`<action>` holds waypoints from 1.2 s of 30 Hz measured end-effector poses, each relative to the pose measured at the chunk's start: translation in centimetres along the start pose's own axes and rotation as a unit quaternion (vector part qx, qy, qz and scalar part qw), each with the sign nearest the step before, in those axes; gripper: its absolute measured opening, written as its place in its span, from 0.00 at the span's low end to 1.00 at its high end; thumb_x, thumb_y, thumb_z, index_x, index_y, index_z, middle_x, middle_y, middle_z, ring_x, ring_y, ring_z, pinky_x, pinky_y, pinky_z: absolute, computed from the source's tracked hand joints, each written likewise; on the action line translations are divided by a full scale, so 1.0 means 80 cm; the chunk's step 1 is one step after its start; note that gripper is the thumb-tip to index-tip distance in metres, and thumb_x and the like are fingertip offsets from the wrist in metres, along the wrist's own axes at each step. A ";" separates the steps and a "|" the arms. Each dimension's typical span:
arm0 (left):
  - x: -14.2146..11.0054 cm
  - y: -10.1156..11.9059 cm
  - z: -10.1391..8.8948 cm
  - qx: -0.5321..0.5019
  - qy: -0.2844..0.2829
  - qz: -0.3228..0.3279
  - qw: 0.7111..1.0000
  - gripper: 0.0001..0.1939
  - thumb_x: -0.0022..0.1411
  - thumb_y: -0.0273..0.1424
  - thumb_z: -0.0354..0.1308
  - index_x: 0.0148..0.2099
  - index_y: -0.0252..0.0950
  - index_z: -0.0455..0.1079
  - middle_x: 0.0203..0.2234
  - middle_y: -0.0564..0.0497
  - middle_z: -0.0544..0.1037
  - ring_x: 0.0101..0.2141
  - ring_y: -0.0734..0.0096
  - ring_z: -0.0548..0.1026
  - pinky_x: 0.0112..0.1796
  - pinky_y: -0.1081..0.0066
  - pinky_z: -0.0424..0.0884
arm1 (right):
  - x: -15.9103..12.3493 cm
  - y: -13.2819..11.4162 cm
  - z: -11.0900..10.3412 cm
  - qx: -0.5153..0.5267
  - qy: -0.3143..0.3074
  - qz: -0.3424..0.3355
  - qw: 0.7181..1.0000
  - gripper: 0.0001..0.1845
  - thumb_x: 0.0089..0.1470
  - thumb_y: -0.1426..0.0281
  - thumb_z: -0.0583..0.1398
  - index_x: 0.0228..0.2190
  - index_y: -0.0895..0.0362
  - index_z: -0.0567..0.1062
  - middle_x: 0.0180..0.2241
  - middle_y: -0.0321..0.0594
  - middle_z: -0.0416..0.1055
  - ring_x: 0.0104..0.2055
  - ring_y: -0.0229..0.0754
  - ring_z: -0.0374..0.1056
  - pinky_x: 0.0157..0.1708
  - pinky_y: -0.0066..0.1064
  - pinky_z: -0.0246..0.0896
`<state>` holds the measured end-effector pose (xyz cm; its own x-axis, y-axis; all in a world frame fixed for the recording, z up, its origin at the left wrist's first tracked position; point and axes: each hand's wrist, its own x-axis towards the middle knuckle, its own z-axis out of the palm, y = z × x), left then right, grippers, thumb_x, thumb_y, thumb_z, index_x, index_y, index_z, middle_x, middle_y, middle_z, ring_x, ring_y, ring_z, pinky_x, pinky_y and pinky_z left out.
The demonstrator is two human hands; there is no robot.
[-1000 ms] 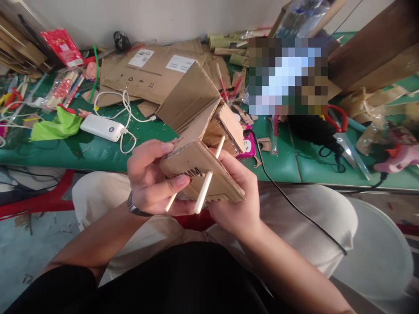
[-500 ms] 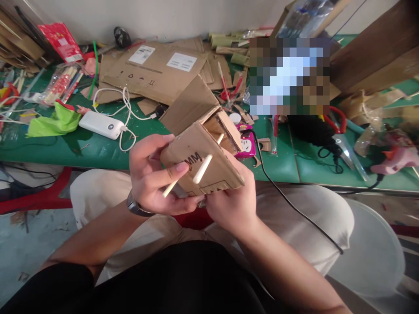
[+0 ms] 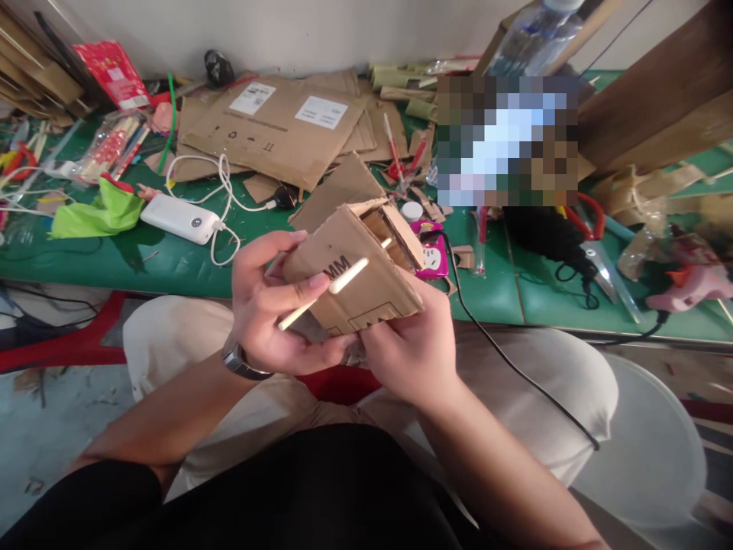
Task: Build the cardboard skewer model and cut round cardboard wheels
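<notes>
A small cardboard box (image 3: 372, 286) is held above my lap, tilted, with an opening at its upper right and a flap (image 3: 340, 187) standing out behind. My left hand (image 3: 272, 305) grips its left side, the index finger lying along the printed face. Close to that fingertip a pale wooden stick (image 3: 349, 276) sticks out from the face, and another thin stick end (image 3: 295, 315) shows between my fingers. My right hand (image 3: 412, 340) clasps the lower right side, its fingertips hidden behind and under the box.
On the green table lie a white power bank (image 3: 180, 220) with a cable, a green cloth (image 3: 95, 214) and flattened cardboard (image 3: 263, 134). Scissors (image 3: 601, 263), a pink glue gun (image 3: 692, 286) and a pink-purple packet (image 3: 434, 256) lie to the right. A black cord (image 3: 504, 347) crosses my leg.
The box has turned slightly in my hands, and the pale stick now lies at a flatter angle across its face. Both hands keep their hold.
</notes>
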<state>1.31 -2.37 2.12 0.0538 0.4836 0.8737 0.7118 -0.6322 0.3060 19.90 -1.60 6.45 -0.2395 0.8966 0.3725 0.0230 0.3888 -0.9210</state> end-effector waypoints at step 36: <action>0.009 0.016 0.003 -0.059 -0.046 -0.065 0.995 0.22 0.66 0.52 0.63 0.58 0.50 0.71 0.58 0.42 0.72 0.56 0.45 0.77 0.48 0.39 0.84 | 0.001 0.004 0.011 0.198 0.017 0.176 0.964 0.08 0.61 0.67 0.67 0.32 0.53 0.73 0.23 0.29 0.68 0.22 0.35 0.65 0.21 0.26 0.66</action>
<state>2.42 -2.66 3.07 0.0351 0.6156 0.7873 0.6303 -0.6250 0.4606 19.05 -1.60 6.04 -0.2520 0.9674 0.0253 -0.2768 -0.0470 -0.9598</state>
